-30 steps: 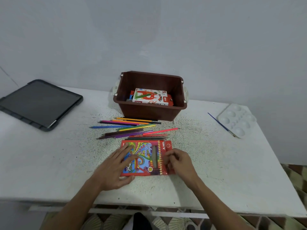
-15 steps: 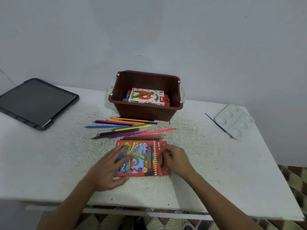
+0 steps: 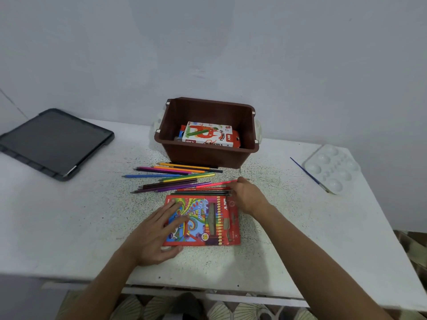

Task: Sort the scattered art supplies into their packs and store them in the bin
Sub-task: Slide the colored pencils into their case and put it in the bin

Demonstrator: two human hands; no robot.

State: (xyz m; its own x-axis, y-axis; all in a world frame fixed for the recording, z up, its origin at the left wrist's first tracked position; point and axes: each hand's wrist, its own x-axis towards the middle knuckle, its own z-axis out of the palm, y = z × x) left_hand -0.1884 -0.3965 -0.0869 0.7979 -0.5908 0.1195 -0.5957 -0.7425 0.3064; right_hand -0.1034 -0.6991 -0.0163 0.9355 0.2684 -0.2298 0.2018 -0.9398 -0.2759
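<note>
Pencils (image 3: 184, 177) are found loose on the table (image 3: 69, 215), between bin (image 3: 203, 158) and pack (image 3: 208, 218). The pack is pressed flat by the left hand (image 3: 154, 234), fingers straight. The right hand (image 3: 249, 197) is set over the pencil ends nearest the pack; whether one is pinched cannot be told. Risk is judged: neighbouring pencils may be dragged or rolled if several are caught.

person's l hand (image 3: 157, 234) & r hand (image 3: 248, 197) bare; l forearm (image 3: 104, 282) & r forearm (image 3: 312, 257) bare to frame's bottom edge. dark shape (image 3: 184, 306) low btwn arms, maybe clothing, can't tell.
</note>
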